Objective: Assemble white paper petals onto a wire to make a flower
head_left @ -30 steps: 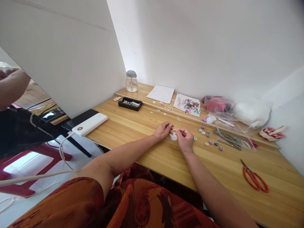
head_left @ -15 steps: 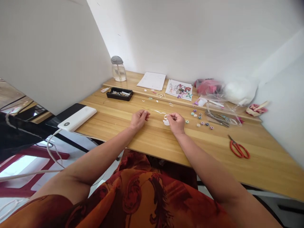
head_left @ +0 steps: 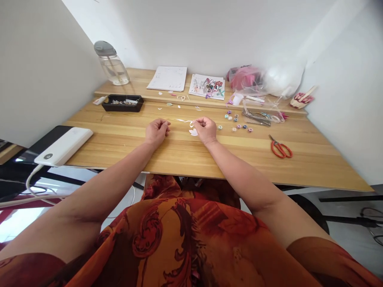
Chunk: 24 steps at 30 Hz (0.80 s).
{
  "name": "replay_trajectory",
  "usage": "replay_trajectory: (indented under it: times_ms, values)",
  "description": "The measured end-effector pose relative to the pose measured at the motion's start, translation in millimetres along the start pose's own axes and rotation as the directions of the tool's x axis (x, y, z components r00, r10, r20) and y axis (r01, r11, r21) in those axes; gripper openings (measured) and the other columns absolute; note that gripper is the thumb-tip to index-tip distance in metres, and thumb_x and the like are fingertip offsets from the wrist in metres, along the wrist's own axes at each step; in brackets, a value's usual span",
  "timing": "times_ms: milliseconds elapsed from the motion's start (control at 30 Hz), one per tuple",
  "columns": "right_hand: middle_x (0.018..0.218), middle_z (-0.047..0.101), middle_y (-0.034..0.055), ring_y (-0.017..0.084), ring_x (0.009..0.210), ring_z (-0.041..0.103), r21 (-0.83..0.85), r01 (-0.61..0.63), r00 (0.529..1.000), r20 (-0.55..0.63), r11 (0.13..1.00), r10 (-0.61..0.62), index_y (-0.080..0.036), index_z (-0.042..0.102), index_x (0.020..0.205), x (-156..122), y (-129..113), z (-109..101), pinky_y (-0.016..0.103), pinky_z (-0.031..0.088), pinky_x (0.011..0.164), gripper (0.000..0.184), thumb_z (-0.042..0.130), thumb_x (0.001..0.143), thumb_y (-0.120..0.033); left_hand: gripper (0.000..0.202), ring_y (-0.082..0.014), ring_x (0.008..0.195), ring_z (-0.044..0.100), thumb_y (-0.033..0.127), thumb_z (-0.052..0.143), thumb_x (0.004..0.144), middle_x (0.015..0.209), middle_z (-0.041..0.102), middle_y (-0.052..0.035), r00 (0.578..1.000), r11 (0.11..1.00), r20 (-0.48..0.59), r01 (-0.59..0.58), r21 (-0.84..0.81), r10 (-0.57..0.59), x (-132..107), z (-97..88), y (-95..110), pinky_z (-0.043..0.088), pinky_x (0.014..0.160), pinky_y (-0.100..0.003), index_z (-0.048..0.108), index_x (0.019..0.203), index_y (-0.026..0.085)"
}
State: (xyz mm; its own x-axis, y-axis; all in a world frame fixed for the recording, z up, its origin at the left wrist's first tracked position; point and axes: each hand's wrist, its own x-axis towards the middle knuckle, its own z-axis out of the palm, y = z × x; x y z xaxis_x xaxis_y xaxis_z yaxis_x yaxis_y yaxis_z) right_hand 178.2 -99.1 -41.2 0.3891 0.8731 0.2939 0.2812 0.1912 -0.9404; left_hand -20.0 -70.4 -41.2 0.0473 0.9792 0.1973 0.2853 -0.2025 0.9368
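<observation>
My right hand (head_left: 206, 129) is pinched on a small white loop-shaped piece (head_left: 192, 124) above the table. Just below its fingertips lies a white petal-shaped cutout (head_left: 193, 132). A thin white strip (head_left: 181, 120) stretches from the loop toward the left. My left hand (head_left: 158, 131) is closed over the wood to the left, thumb against the fingers; what it pinches, if anything, is too fine to make out. Beyond the hands are small leaf-shaped pieces (head_left: 169, 104) and a white outline piece (head_left: 181, 97).
Several small thread spools (head_left: 238, 126) and red-handled scissors (head_left: 281, 150) lie to the right. Behind are a plastic case of tools (head_left: 260, 115), paper sheets (head_left: 167, 78) and a water bottle (head_left: 113, 67). On the left sit a black tray (head_left: 122, 103) and a white power bank (head_left: 64, 146).
The camera view has shifted, so the table and everything on it appear farther left and higher. Both hands keep much the same pose relative to the table.
</observation>
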Motion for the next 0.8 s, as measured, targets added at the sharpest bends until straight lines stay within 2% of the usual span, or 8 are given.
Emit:
replay_trajectory:
  times_ms: [267, 800]
  values:
    - [0.061, 0.060, -0.0020, 0.011, 0.056, 0.052, 0.022, 0.000, 1.000, 0.007, 1.000, 0.000, -0.017, 0.062, 0.070, 3.5, 5.6, 1.9, 0.023, 0.042, 0.057, 0.019, 0.064, 0.069, -0.036, 0.018, -0.0078, 0.049, 0.052, 0.028, 0.052, 0.083, 0.063, 0.061, 0.0002, 1.000, 0.997, 0.008, -0.011, 0.076, 0.011, 4.7, 2.9, 1.8, 0.043, 0.052, -0.020, 0.064, 0.083, 0.015]
    - [0.057, 0.056, -0.0047, 0.010, 0.055, 0.049, -0.018, 0.022, 1.000, 0.005, 1.000, -0.022, -0.017, 0.062, 0.069, 5.4, 7.3, 0.1, 0.023, 0.041, 0.059, 0.015, 0.063, 0.071, -0.033, 0.013, -0.0061, 0.047, 0.051, 0.022, 0.053, 0.084, 0.062, 0.060, 0.0009, 1.000, 0.998, 0.008, 0.008, 0.070, -0.008, 2.8, 5.1, 5.0, 0.042, 0.049, -0.017, 0.064, 0.083, 0.015]
